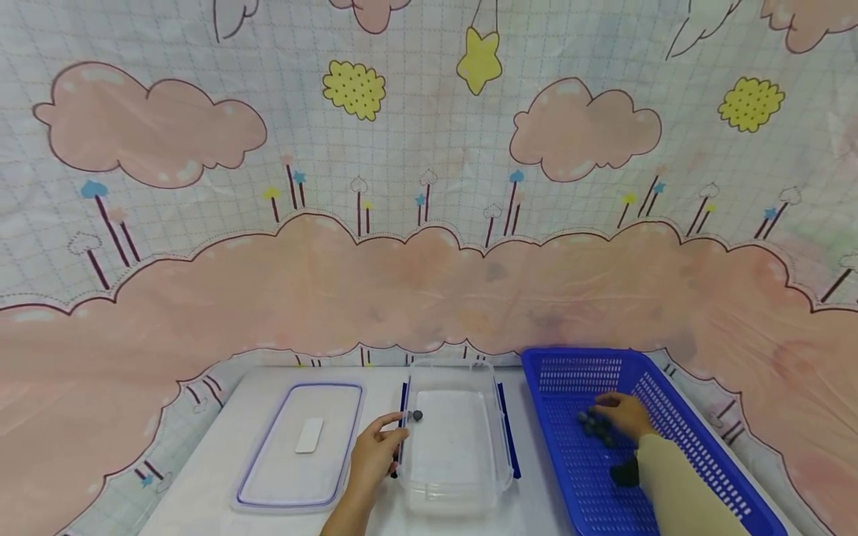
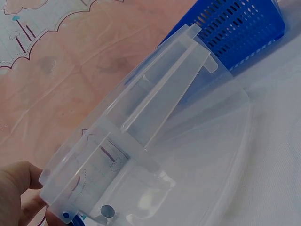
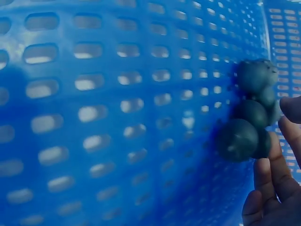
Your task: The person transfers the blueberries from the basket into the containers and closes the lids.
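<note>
Balls (image 3: pixel 251 113) right of the box (image 1: pixel 456 447) were apparently being gathered; right hand (image 1: pixel 625 417) and left hand (image 1: pixel 372 452) grips couldn't be told; pinching seemed needed.

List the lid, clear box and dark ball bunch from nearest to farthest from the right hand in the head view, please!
1. Dark ball bunch: in the basket, by the right hand.
2. Clear box: left of the basket.
3. Lid: farthest left.
</note>
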Motion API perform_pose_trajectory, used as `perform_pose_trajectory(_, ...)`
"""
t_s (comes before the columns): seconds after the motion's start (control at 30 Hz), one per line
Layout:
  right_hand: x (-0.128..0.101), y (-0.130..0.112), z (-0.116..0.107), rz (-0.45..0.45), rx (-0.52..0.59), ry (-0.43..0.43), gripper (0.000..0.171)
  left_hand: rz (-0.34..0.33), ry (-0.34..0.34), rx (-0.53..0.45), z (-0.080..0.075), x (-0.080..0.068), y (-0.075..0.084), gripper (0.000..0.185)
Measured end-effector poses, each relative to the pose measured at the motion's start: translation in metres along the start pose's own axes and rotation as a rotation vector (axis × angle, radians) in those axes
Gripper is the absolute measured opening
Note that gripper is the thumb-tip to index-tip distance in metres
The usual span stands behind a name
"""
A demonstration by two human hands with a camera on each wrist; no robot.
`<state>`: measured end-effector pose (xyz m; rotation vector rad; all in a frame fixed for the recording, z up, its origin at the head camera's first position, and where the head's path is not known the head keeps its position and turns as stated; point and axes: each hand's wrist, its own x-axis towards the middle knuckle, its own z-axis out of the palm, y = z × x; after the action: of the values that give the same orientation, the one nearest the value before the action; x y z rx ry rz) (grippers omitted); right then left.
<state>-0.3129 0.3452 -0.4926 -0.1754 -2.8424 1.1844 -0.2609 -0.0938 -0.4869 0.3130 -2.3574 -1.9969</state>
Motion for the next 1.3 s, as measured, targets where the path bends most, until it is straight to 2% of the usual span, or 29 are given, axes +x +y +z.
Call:
perform_pose_trajectory(0.2,-0.0013,0.0071,0.0049,0.015,-0.002,-0.011,0.039,-0.004,0.004,0.002,0.0009,0.0001,-0.0014,0.036)
perform_pose_trajectory(0.97,-0.0004,0.0059,0.0078,0.008,-0.002,-0.003,0.035,0.011,0.007,0.002,-0.0004,-0.0016,0.0005,0.036)
perform_pose_trajectory(1.3,-0.0007,0.0029,0.0054,-0.015,-0.019,0.034,0.032,0.01,0.005,-0.011,-0.0003,-0.0008,-0.0007,0.036)
